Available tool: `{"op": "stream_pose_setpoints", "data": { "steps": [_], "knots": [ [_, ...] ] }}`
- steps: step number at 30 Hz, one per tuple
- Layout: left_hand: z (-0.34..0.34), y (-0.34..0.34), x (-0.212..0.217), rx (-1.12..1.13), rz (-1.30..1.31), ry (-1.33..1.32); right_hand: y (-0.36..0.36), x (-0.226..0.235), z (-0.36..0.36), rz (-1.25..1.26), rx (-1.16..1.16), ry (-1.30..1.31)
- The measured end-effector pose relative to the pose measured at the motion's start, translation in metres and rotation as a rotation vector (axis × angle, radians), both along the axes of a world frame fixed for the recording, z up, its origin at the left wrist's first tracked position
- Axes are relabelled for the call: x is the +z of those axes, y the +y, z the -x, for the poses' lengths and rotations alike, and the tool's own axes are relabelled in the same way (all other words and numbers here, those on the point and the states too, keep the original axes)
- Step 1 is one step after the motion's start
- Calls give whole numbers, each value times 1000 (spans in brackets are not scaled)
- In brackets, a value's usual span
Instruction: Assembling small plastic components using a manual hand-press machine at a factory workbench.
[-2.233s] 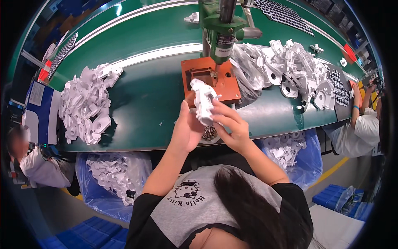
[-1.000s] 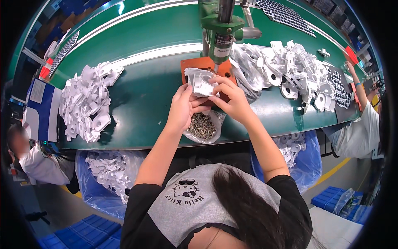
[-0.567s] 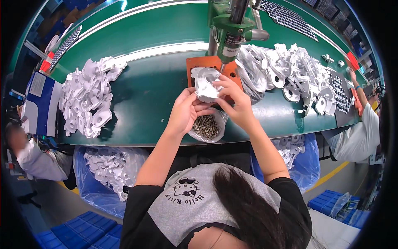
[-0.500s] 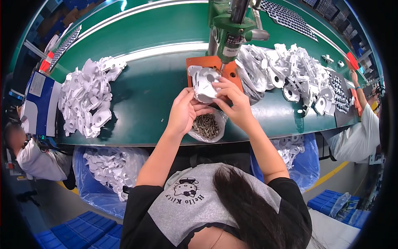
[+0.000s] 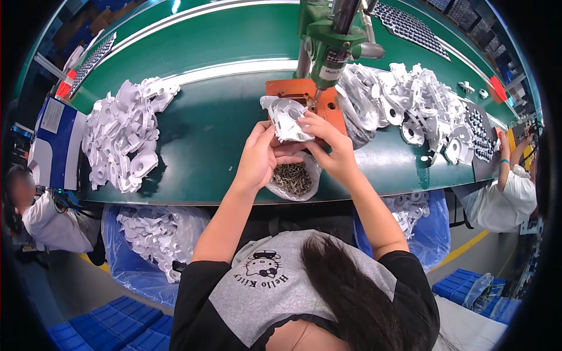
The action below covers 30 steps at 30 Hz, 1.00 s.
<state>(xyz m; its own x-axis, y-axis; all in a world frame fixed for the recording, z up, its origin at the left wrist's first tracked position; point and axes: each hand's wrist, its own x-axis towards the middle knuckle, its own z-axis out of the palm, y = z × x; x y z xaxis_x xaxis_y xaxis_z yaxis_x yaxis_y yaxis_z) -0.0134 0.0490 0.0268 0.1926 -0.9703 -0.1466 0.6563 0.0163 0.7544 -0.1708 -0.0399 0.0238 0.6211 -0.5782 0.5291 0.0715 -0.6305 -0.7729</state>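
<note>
A white moulded plastic part (image 5: pixel 285 119) is held between both hands over the front of the orange base plate of a green bench press. My left hand (image 5: pixel 257 153) grips its left and near side, fingers curled under it. On the opposite side, my right hand (image 5: pixel 331 143) has its fingers closed on the part's right edge. The press head (image 5: pixel 329 61) stands just beyond, its metal tip (image 5: pixel 318 93) pointing down above the orange base (image 5: pixel 336 117). Right below my hands lies a plastic-lined bowl of small metal pins or screws (image 5: pixel 293 180).
White plastic parts are heaped on the green table at left (image 5: pixel 120 137) and right (image 5: pixel 418 108). A blue lined bin (image 5: pixel 132 263) stands below the left edge, another (image 5: pixel 433 228) below the right. Co-workers' white sleeves show at far left (image 5: pixel 58 225) and far right (image 5: pixel 509 202).
The white part has been tilted and shifted slightly left in my hands, showing more of its side. At far right, the co-worker's arm has lowered.
</note>
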Motion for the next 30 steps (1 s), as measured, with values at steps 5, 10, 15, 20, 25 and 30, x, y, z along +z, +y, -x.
{"op": "stream_pose_setpoints", "data": {
  "steps": [5,10,15,20,25,30],
  "knots": [
    [-6,0,2,27,-50,-41,-11,3,-3,206,55,52],
    [-11,-3,2,101,-52,-40,-7,3,-7,175,97,71],
    [-13,-5,-4,9,-10,98,-4,1,-8,161,76,56],
    [-3,-1,2,56,25,46,-4,3,-9,201,63,42],
    [-3,6,3,40,19,90,3,6,-7,269,86,65],
    [5,7,-1,224,42,-173,11,14,-2,441,16,143]
  ]
}}
